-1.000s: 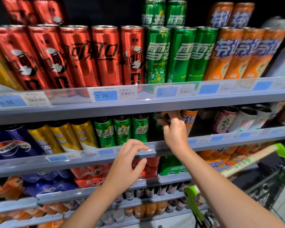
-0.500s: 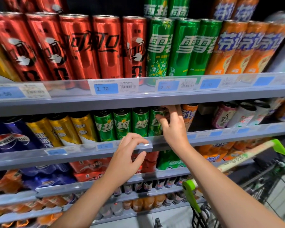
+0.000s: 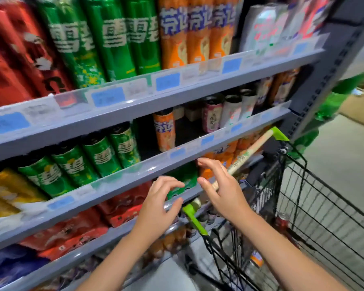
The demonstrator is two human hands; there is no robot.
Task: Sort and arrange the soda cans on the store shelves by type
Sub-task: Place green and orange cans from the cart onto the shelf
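Both my hands hover open and empty below the middle shelf [image 3: 198,143], the right hand [image 3: 221,190] nearer the upright orange can [image 3: 164,131] standing up-left of it, the left hand [image 3: 159,203] lower.

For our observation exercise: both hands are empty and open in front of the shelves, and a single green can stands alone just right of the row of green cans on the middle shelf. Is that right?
Not quite. In the head view the lone can right of the green cans is orange, not green. The rest holds: the left hand and right hand are both open and empty.
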